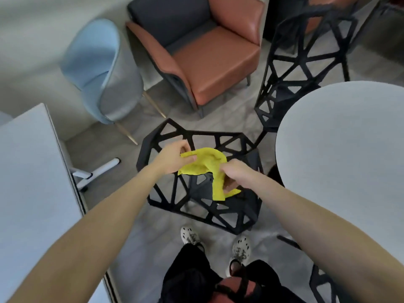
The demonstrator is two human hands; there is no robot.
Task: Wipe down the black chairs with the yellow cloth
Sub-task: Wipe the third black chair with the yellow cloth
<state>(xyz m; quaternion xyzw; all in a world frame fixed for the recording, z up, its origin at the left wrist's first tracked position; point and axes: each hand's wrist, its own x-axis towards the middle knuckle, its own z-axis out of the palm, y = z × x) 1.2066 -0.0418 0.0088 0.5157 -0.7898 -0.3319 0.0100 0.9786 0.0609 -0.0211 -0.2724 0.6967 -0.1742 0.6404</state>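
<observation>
Two hands pinching yellow cloth [205, 165], above black chair [218, 206]

The floor [153, 237] is grey with a faint marbled pattern; a light blue chair [102, 68] on slim gold-coloured legs stands at the upper left, just beside an orange armchair [209, 62] with a dark grey back cushion; a round white table [349, 149] fills the right side; a white rectangular table [32, 182] runs down the left edge; the light is soft and even.
</observation>
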